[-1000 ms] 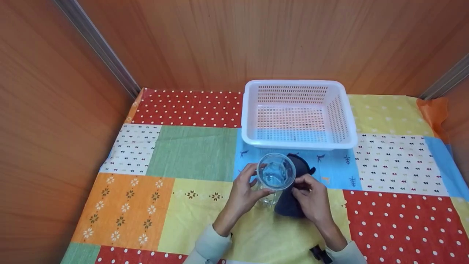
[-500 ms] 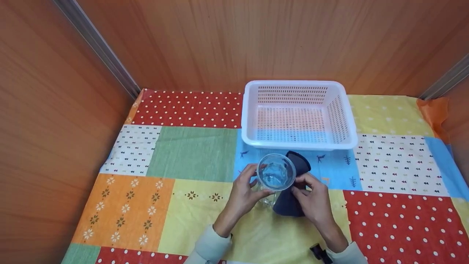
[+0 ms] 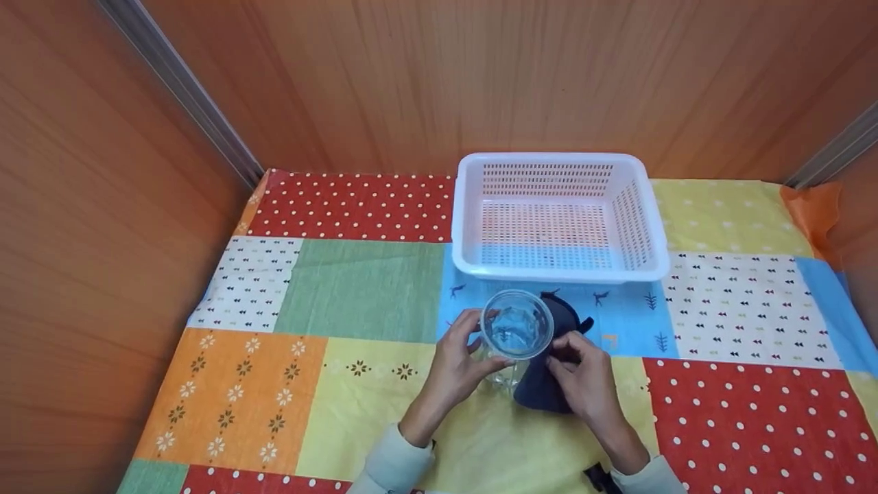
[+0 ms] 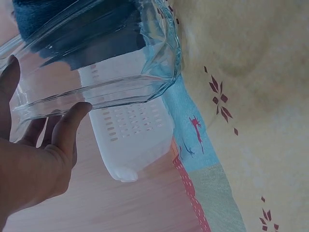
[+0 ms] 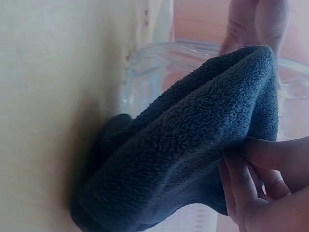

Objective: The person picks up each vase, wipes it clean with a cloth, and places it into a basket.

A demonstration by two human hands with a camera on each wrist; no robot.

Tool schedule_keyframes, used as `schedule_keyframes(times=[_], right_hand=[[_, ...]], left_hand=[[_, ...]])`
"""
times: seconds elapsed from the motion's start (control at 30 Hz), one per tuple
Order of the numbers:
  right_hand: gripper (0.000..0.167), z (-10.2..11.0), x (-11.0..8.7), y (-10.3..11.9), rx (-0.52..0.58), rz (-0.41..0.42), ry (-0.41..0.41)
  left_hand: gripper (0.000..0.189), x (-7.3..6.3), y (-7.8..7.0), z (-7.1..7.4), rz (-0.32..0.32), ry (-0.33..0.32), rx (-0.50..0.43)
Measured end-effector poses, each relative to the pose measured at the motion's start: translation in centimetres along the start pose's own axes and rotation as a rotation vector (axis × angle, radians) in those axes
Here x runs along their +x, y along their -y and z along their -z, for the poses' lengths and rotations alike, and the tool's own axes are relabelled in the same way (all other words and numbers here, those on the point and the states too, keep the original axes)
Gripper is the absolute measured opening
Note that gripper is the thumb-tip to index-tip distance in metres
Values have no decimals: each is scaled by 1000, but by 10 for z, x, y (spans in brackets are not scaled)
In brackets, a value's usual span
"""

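In the head view a clear glass jar (image 3: 516, 326) stands upright near the front middle of the cloth. My left hand (image 3: 458, 363) grips it around its left side, thumb toward the front; the left wrist view shows fingertips on the glass wall (image 4: 120, 89). A dark blue terry cloth (image 5: 178, 140) hangs folded against the jar's right side. My right hand (image 3: 583, 374) pinches this cloth between thumb and fingers, close to the jar's rim. Part of the jar is hidden behind the cloth in the right wrist view.
A white plastic basket (image 3: 559, 274) with slotted walls stands just beyond the jar, against the wooden back panel (image 3: 411, 89). A patchwork tablecloth (image 3: 374, 288) covers the table. Wooden panels (image 3: 82, 240) also rise at the left and right sides.
The dark blue cloth's upper end shifts and refolds beside the jar, swinging up and back down, while my right hand keeps its pinch. My left hand and the jar stay nearly in place.
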State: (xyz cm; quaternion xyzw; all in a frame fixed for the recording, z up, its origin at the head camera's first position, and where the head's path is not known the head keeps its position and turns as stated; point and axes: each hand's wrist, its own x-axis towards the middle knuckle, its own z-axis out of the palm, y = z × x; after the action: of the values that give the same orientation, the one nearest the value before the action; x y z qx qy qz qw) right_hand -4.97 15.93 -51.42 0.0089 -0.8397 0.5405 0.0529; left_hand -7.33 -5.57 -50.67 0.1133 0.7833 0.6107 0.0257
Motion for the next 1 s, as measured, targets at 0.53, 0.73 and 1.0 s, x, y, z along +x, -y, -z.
schedule_keyframes(times=[0.53, 0.73, 1.0], right_hand=[[27, -7, 3, -32, -97, -3, 44], [28, -6, 2, -35, -142, 42, 43], [28, -8, 2, -38, -129, 35, 43]], left_hand=[[64, 0, -1, 0, 0, 8, -9], [65, -1, -2, -1, -23, -15, 6], [66, -1, -1, -2, -13, -11, 15]])
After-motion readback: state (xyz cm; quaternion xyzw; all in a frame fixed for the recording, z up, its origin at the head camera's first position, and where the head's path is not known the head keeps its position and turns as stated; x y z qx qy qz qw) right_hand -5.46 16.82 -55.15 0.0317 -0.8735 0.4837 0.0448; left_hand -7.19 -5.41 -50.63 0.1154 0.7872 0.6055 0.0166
